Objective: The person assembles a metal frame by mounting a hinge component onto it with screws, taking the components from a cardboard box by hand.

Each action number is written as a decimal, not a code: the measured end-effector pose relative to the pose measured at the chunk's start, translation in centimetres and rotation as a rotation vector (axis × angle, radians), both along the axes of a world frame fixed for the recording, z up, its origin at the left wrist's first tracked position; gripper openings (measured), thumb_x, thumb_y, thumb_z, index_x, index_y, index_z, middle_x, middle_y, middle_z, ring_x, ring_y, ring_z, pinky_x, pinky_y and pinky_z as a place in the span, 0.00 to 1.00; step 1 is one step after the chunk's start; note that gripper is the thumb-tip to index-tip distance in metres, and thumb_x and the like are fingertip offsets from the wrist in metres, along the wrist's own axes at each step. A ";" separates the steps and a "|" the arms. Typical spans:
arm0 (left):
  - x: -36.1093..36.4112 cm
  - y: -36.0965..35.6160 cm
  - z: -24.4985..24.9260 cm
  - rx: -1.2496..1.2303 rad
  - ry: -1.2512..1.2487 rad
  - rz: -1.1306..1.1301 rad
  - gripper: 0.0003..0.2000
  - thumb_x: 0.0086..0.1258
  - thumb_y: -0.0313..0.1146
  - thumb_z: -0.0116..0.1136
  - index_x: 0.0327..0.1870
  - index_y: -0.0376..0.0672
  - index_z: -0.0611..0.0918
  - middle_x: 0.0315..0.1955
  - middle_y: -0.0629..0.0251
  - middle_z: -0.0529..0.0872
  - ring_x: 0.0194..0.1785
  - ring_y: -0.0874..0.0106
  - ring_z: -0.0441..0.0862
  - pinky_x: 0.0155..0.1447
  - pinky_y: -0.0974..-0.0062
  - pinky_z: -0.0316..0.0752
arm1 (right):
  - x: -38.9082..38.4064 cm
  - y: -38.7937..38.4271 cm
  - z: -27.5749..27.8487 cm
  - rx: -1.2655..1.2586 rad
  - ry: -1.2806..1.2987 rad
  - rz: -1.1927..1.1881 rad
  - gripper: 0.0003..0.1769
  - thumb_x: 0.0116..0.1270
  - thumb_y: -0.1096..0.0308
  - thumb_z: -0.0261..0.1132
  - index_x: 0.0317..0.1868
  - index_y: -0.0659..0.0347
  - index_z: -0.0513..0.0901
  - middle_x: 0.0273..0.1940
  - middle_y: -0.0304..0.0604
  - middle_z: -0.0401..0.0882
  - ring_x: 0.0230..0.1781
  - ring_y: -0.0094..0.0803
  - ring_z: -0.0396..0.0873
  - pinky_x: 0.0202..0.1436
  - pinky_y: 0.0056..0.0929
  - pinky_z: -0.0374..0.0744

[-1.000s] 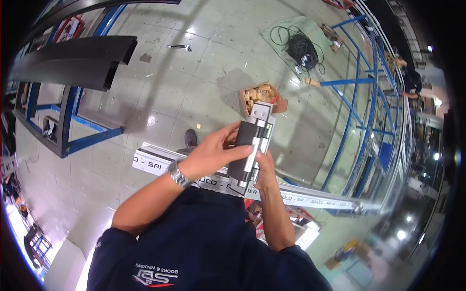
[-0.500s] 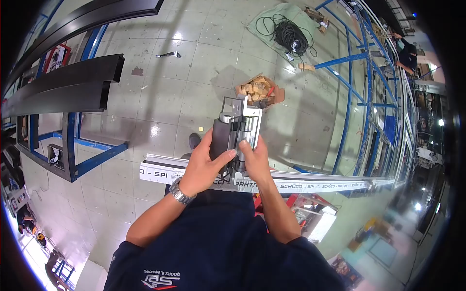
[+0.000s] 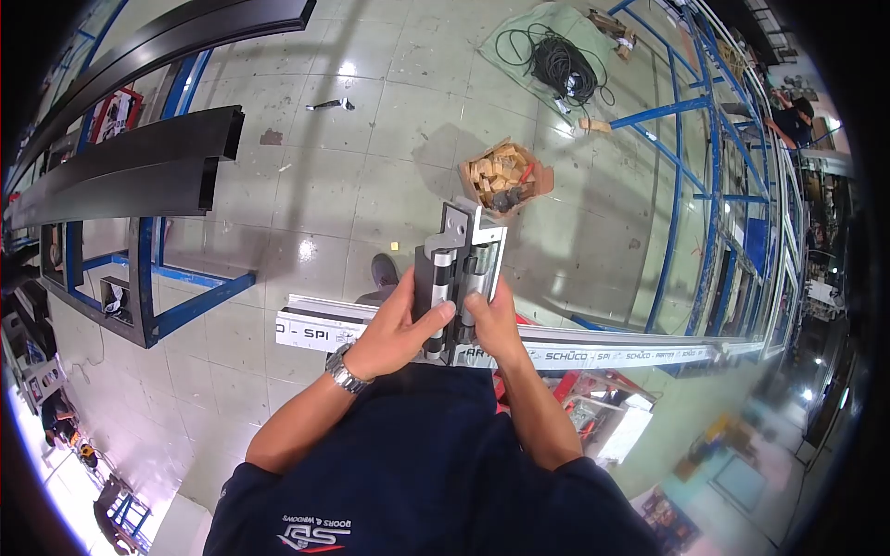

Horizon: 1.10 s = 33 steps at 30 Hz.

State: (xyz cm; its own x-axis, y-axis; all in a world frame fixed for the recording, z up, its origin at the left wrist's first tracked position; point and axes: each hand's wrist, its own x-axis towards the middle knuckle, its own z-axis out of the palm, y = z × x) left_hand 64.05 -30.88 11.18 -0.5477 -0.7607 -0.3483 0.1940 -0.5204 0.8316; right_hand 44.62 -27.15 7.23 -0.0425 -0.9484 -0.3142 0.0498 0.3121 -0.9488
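Observation:
Both my hands grip a short assembly of metal profile pieces joined by a hinge (image 3: 442,278) with black and silver barrels, held upright before my body. My left hand (image 3: 394,326) wraps the dark piece on the left, thumb pressed on the hinge barrel. On the other side, my right hand (image 3: 496,324) closes around the silver-edged profile piece (image 3: 494,243), its thumb on a second barrel. A bracket with holes (image 3: 454,224) sticks out at the far end. Below the hands runs a long aluminium profile (image 3: 593,355) in white printed film.
Black profiles (image 3: 130,162) rest on a blue rack (image 3: 199,306) at left. Beyond my hands stands a cardboard box of wood blocks (image 3: 505,174). Coiled black cable (image 3: 564,72) lies on a green sheet. Blue racking (image 3: 709,176) lines the right, with another person (image 3: 791,122) beyond.
The assembly has turned in my hands: the wide dark face at left now shows narrower, and two barrels show side by side. Both hands keep hold of it.

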 end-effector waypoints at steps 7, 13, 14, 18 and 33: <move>0.3 0.3 1.3 -0.208 -0.233 -0.136 0.44 0.69 0.42 0.73 0.77 0.33 0.58 0.65 0.50 0.77 0.70 0.62 0.74 0.73 0.63 0.68 | -0.4 1.4 -3.0 0.058 -0.204 -0.019 0.46 0.57 0.46 0.80 0.67 0.69 0.73 0.55 0.43 0.83 0.54 0.29 0.82 0.59 0.32 0.81; 0.0 0.5 2.1 -0.208 -0.286 -0.161 0.46 0.65 0.43 0.77 0.74 0.30 0.59 0.62 0.44 0.79 0.67 0.56 0.78 0.70 0.60 0.72 | -0.2 1.3 -1.5 0.084 -0.287 -0.065 0.40 0.49 0.67 0.74 0.65 0.67 0.74 0.54 0.41 0.84 0.53 0.29 0.83 0.60 0.33 0.82; -0.1 0.6 2.0 -0.228 -0.287 -0.151 0.46 0.64 0.44 0.77 0.73 0.29 0.59 0.62 0.43 0.79 0.66 0.55 0.79 0.69 0.60 0.72 | -0.1 1.3 -1.3 0.090 -0.297 -0.073 0.40 0.48 0.67 0.73 0.65 0.67 0.75 0.53 0.41 0.84 0.53 0.29 0.83 0.59 0.33 0.82; 0.0 0.7 2.1 -0.293 -0.329 -0.156 0.47 0.62 0.47 0.79 0.72 0.29 0.61 0.60 0.41 0.81 0.64 0.54 0.80 0.68 0.59 0.73 | -0.4 1.8 -1.7 0.099 -0.274 -0.057 0.39 0.47 0.68 0.72 0.64 0.67 0.75 0.53 0.41 0.85 0.53 0.29 0.83 0.59 0.32 0.82; -0.3 1.7 2.1 -0.302 -0.370 0.026 0.48 0.66 0.45 0.75 0.78 0.30 0.59 0.61 0.37 0.80 0.63 0.50 0.83 0.66 0.61 0.77 | 0.8 1.8 -1.6 0.044 -0.382 -0.136 0.38 0.55 0.58 0.81 0.62 0.69 0.78 0.52 0.41 0.87 0.51 0.26 0.84 0.57 0.31 0.82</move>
